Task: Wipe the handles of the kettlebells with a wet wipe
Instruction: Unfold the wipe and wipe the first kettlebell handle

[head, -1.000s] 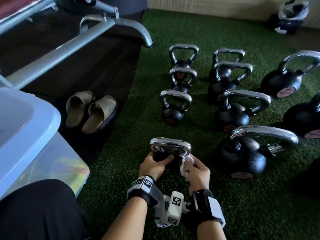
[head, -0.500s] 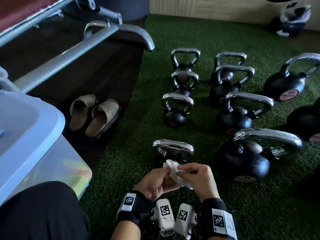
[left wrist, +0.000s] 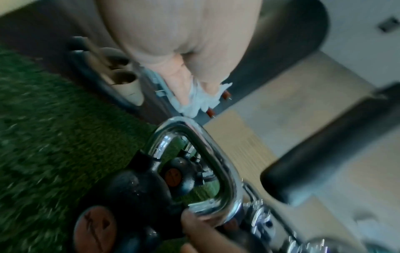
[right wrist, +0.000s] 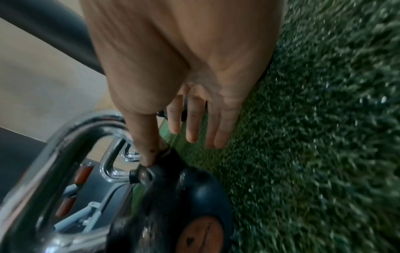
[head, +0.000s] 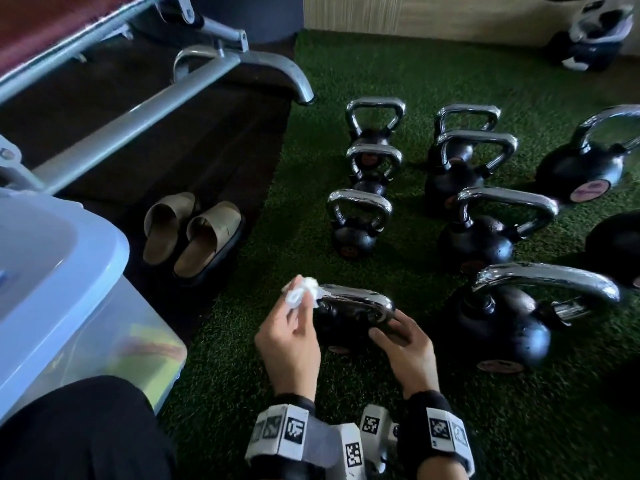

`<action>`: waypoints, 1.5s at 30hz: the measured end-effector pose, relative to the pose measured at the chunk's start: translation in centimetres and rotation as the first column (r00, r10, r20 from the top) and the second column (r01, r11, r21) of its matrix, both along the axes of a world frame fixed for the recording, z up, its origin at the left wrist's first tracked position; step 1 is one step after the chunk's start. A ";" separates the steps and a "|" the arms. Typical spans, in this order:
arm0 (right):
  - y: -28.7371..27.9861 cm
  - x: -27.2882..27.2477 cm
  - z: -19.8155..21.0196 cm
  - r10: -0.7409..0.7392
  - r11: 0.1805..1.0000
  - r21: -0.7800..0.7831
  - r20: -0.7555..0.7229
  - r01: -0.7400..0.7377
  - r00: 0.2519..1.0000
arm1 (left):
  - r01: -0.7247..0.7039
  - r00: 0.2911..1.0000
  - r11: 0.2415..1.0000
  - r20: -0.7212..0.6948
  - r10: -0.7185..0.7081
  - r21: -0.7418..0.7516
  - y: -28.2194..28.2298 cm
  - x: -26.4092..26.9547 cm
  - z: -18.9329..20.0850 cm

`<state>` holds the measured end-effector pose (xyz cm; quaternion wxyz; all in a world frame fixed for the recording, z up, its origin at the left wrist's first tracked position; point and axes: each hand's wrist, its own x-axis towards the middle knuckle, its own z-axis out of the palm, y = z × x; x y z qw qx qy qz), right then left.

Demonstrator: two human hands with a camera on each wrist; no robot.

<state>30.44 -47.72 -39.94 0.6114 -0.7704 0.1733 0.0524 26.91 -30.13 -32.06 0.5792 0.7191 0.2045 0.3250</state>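
The nearest black kettlebell (head: 346, 323) stands on green turf, its chrome handle (head: 363, 297) lying left to right. My left hand (head: 298, 301) pinches a crumpled white wet wipe (head: 301, 289) at the handle's left end. In the left wrist view the wipe (left wrist: 201, 101) hangs from my fingertips just above the handle (left wrist: 216, 154). My right hand (head: 391, 327) is on the kettlebell's right side. The right wrist view shows my thumb pressed at the handle's base on the kettlebell (right wrist: 190, 196), my fingers (right wrist: 192, 130) stretched nearly straight beside it.
Several more chrome-handled kettlebells stand in rows beyond and to the right, a large one (head: 502, 327) close to my right hand. Tan slippers (head: 194, 233) lie on a dark mat at left. A blue-lidded plastic bin (head: 52, 271) and a bench frame (head: 138, 126) are further left.
The wipe passed from my right hand, through both hands, into my left, now at the handle's left end. My right hand moved onto the kettlebell's right side.
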 end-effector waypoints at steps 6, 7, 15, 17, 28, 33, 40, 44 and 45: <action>3.2 0.9 -1.7 0.051 0.996 -0.068 -0.012 -0.051 0.999 | 0.330 0.944 0.836 -0.132 -0.304 0.439 -1.3 2.5 -1.4; 3.3 0.8 -1.8 0.032 0.996 -0.079 -0.009 -0.032 0.999 | 0.353 0.935 0.809 -0.147 -0.323 0.470 -1.2 2.5 -1.6; 2.9 0.8 -1.8 0.007 0.998 -0.060 0.003 -0.007 1.000 | 0.244 0.968 0.846 -0.069 -0.241 0.474 0.3 2.6 -3.0; 3.0 0.8 -2.0 0.016 0.999 -0.051 -0.006 -0.016 1.000 | 0.260 0.964 0.853 -0.064 -0.260 0.452 -0.3 2.5 -2.8; 3.0 0.6 -0.8 0.016 1.000 -0.009 -0.033 -0.016 0.999 | 0.123 0.975 0.971 -0.159 -0.157 -0.205 2.3 3.2 -6.7; 2.7 0.6 -0.3 0.023 1.000 0.007 -0.040 -0.023 0.999 | 0.139 0.906 0.877 -0.298 -0.301 -0.461 2.6 2.5 -9.5; 2.9 0.2 -0.5 -0.011 0.997 -0.071 -0.040 0.008 0.999 | 0.167 0.919 0.941 -0.299 -0.257 -0.295 2.7 2.3 -8.5; 3.0 -1.3 -0.5 -0.004 0.985 -0.172 -0.027 -0.001 1.000 | 0.239 0.900 0.939 -0.306 -0.310 -0.248 3.4 4.3 -8.4; 3.1 -1.9 -0.7 -0.008 0.979 -0.206 -0.007 0.007 1.000 | 0.232 0.891 0.948 -0.344 -0.297 -0.218 3.4 5.3 -8.4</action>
